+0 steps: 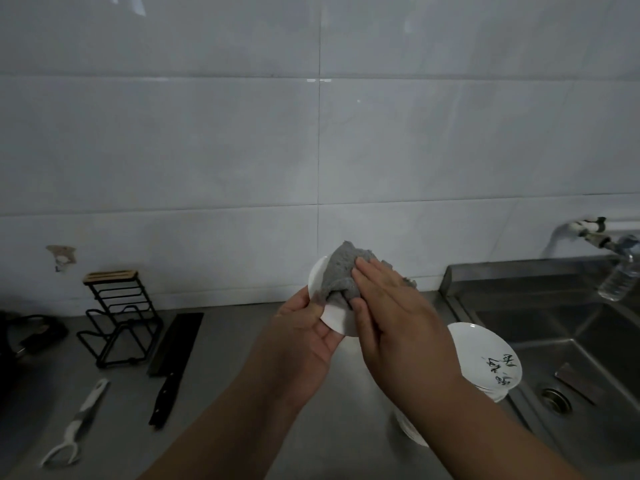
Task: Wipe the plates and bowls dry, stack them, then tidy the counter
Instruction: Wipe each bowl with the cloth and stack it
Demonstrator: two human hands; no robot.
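A small white plate (337, 318) is held tilted above the counter, gripped at its lower left rim by my left hand (304, 336). A grey cloth (337, 271) lies over the plate's face. My right hand (398, 306) presses the cloth against the plate with straight fingers, its thumb under the cloth's lower edge. On the counter to the right stands a stack of white plates (485, 362), the top one bearing dark writing. Below my right forearm another white dish (410, 431) shows partly.
A steel sink (568, 344) with a drain lies at the right, a tap and a plastic bottle (620, 275) above it. On the steel counter (242, 358) at left lie a cleaver (175, 358), a white peeler (78, 424) and a black wire rack (121, 317).
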